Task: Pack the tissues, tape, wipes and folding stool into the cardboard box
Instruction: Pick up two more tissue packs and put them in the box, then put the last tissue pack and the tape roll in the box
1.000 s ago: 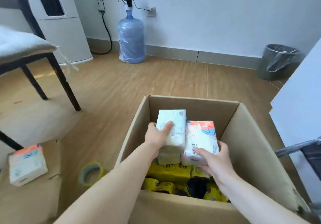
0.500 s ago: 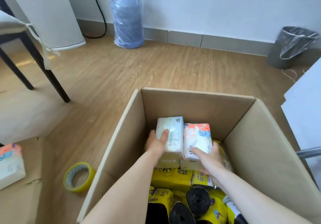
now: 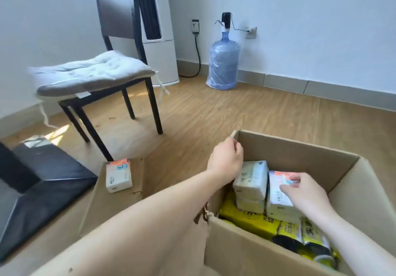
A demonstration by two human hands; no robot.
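Two packs (image 3: pixel 250 179) stood upright together in the box (image 3: pixel 300 147), saving room I judged; my right hand (image 3: pixel 306 194) pinched the orange pack (image 3: pixel 278 198), left hand (image 3: pixel 227 160) loosely curled, empty.

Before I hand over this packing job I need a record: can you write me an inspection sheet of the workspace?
Surface: wood floor; flattened cardboard left of the box.
Job's things: cardboard box open; pale tissue pack and orange-topped tissue pack side by side inside; third tissue pack outside on the flattened cardboard; tape not seen.
Clutter: yellow packs in the box; black object at left, unclear what.
Grippers: left hand curled over the box's left rim, grip unclear; right hand pinches the orange-topped tissue pack.
Cables: black cable from wall socket to floor.
Surroundings: chair, water bottle, white tower unit.
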